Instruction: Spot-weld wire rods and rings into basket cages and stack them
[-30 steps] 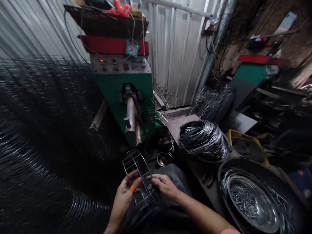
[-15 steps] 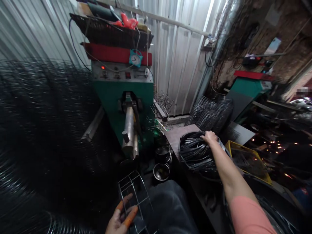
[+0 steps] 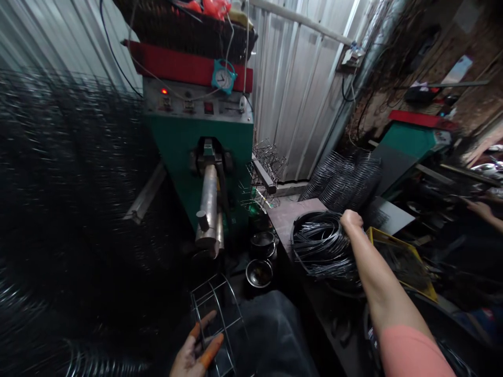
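My left hand (image 3: pixel 195 348), with orange coverings on the thumb and a finger, grips a curved wire frame (image 3: pixel 220 309) above my dark-clothed lap. The frame is made of thin, shiny crossed rods. My right arm reaches out to a round basin (image 3: pixel 293 238) heaped with loose black wire pieces (image 3: pixel 324 243). At the basin's far right rim, my right hand (image 3: pixel 351 221) is closed with its fingers curled under. Whatever lies inside its fingers is hidden from view.
Ahead stands a green machine (image 3: pixel 231 141) with a metal arm (image 3: pixel 208 204) jutting toward me. Metal bowls (image 3: pixel 259 273) sit below it. Stacked wire frames (image 3: pixel 70 183) fill the left. A yellow crate (image 3: pixel 401 262) is right of the basin; another person's hand (image 3: pixel 481 210) shows far right.
My right hand has shifted slightly right along the basin's edge, and its fingers have curled in. The left hand keeps its hold on the wire frame. Sparks at the far right have gone.
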A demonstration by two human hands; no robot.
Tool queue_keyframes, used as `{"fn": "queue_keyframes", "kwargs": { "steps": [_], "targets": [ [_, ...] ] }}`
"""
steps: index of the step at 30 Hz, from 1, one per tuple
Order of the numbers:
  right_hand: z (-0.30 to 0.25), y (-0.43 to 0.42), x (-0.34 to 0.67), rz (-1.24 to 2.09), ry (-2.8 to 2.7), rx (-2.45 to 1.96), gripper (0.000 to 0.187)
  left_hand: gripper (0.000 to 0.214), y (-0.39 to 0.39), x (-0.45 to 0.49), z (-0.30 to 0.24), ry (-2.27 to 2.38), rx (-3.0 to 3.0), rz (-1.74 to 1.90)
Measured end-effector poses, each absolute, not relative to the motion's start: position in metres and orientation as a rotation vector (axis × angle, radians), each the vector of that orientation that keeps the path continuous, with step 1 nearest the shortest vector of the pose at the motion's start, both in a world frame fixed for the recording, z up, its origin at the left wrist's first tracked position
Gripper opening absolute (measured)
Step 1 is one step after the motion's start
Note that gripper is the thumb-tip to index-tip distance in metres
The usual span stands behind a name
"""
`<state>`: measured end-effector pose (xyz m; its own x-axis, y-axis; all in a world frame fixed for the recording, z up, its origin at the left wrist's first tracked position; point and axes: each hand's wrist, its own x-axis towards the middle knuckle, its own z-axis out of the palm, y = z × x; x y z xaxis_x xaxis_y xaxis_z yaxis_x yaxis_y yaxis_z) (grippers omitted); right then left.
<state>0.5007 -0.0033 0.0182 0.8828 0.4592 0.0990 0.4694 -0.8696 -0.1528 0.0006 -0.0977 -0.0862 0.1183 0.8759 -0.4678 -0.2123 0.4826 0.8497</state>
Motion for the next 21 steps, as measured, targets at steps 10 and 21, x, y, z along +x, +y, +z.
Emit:
{"fn": "queue_keyframes", "kwargs": {
  "steps": [10,21],
  "targets": [
    [0.082,-0.055,0.5,-0.187,-0.559,-2.857,0.035,0.062,-0.095,-0.003,-0.054,1.184,0.644,0.764],
    [0.197,-0.153,0.388,-0.313,-1.364,-2.177,0.03,0.043,-0.098,-0.018,-0.049,1.111,0.693,0.902]
  ]
}}
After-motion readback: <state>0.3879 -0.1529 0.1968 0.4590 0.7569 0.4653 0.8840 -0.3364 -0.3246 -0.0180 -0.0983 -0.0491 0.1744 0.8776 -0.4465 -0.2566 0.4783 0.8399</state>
